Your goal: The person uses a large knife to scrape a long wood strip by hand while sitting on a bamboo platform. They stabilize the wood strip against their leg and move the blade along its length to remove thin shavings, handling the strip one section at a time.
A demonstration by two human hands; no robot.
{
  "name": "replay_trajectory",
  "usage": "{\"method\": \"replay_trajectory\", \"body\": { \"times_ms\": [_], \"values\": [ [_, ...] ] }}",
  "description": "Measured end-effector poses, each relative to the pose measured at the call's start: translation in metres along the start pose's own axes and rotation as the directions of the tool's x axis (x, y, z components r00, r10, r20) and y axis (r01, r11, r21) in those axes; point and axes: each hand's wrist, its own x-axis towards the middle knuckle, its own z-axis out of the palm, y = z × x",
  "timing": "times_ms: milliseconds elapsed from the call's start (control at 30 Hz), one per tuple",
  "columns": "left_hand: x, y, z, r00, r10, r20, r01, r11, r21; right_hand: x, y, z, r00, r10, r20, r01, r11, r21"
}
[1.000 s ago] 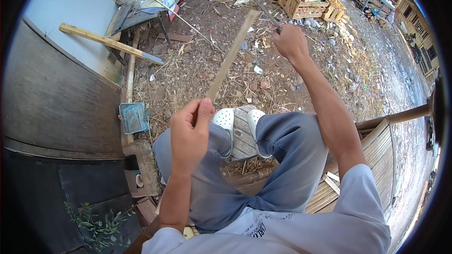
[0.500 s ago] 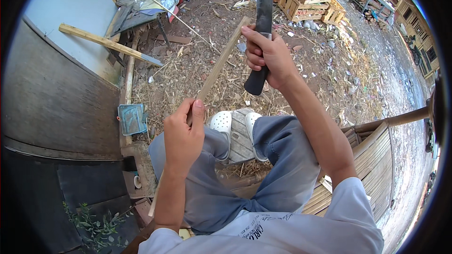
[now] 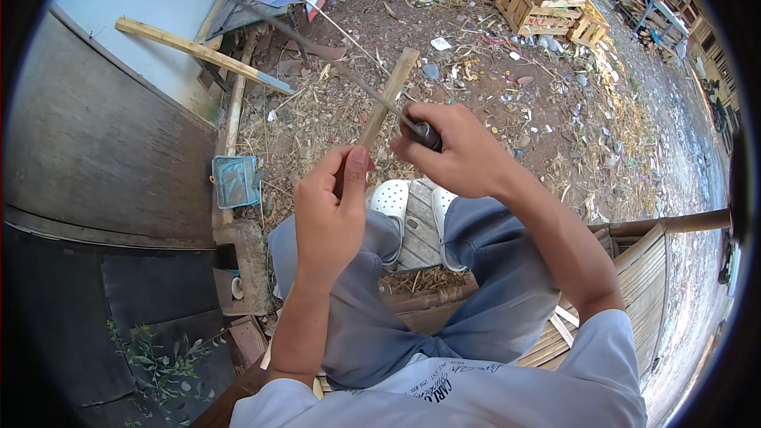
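My left hand is closed around a flat, pale strip of wood or bamboo, thumb on top. The strip slants away from me, its far end a little to the right, and a thin lower end shows beside my left forearm. My right hand grips the black handle of a machete. Its long blade, seen nearly edge-on and slightly blurred, points to the far left. The blade crosses the strip just beyond my left fingers; whether it touches the wood I cannot tell.
Below my hands, my feet in white clogs rest on a grooved board. A blue plastic basket stands at left, near a propped wooden beam. Wooden crates are stacked far right. Litter covers the dirt ground.
My right hand has come down and turned, swinging the machete from upright to leaning far left across the strip. My left hand still holds the strip. The view has shifted slightly.
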Motion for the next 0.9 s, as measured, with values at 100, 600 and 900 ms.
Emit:
{"method": "replay_trajectory", "body": {
  "times_ms": [100, 600, 900],
  "values": [
    [0.001, -0.002, -0.008, 0.98, -0.125, 0.154, 0.153, 0.971, -0.187, -0.003, -0.012, 0.007, 0.996, 0.045, 0.083, -0.042, 0.999, -0.033],
    [0.008, -0.009, -0.001, 1.0, -0.004, -0.009, 0.006, 0.988, 0.153, 0.023, 0.03, -0.004, 0.967, 0.051, -0.25, -0.193, 0.786, -0.588],
    [-0.011, -0.012, -0.004, 1.0, -0.02, 0.007, 0.02, 0.996, 0.088, 0.032, 0.019, -0.02, 0.914, 0.305, -0.266, -0.392, 0.834, -0.388]
  ]
}}
